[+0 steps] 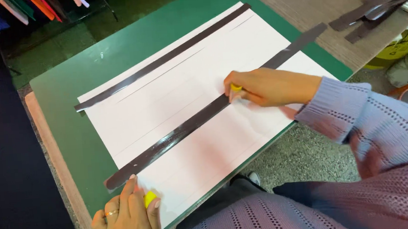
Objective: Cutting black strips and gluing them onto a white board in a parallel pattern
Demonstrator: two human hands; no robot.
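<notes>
Left hand (127,220) pinches a small yellow piece (149,198) at the dark strip's (185,128) end; right hand (265,86) pinches another yellow piece (236,87) against it, over white paper (187,91) on the green tabletop (112,54).

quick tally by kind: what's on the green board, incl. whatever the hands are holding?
Dark strips: 2 (near strip, far strip)
White sheet: 1
Small yellow pieces: 2 (at left hand, at right hand)
Total: 5

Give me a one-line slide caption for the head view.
Left hand and right hand press a dark strip flat across white paper on a green board.
</notes>
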